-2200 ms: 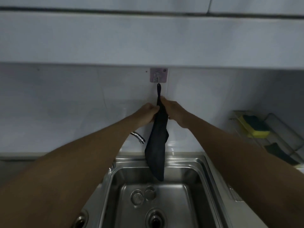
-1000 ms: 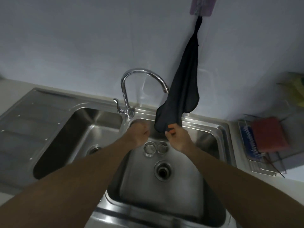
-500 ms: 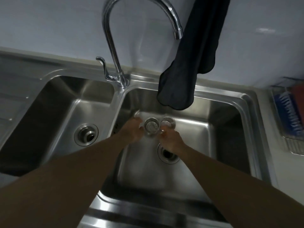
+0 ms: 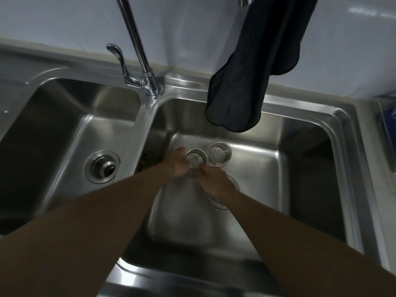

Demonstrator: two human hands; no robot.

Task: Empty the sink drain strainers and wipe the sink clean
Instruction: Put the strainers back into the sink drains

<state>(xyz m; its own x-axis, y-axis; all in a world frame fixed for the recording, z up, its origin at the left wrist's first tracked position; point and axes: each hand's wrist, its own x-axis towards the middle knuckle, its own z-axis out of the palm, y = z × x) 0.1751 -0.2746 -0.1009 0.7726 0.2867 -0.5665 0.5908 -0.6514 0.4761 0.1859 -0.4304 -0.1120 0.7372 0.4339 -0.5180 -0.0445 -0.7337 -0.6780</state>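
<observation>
My left hand [image 4: 176, 163] had closed round the left strainer [image 4: 196, 160], right hand [image 4: 215, 182] had reached its rim, grip unclear to me

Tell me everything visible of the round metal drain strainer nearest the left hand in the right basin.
The round perforated metal drain strainer is a shiny steel cup with a flat rim and a disc of tiny holes facing the camera. It is out of the drain, toward the back of the right sink basin, close beside a second similar strainer on its right. The left hand grips its left side; the right hand's fingers reach its near edge, blurred. Contents cannot be made out.
</observation>
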